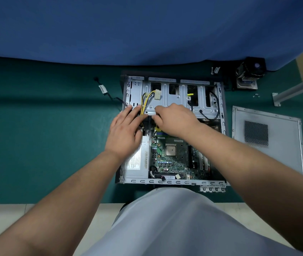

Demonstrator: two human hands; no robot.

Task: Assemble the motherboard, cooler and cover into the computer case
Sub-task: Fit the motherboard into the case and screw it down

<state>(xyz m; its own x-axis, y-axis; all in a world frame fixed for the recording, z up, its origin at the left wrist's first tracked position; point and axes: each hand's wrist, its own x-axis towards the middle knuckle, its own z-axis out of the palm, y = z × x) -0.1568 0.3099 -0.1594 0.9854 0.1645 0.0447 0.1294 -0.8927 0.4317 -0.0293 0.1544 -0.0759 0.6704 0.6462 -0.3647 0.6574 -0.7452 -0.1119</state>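
Motherboard (176,156) sits in the case (222,115); my left hand (124,132) lies flat, steadying cables (144,100), while right hand (174,119) fingers curl at the drive cage (167,97) edge, grip hidden.

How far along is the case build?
Done: motherboard sits in the open case. In hand: both hands, left hand and right hand, work at the drive cage edge by the yellow cables. Left: cooler and cover lie on the mat beside the case.
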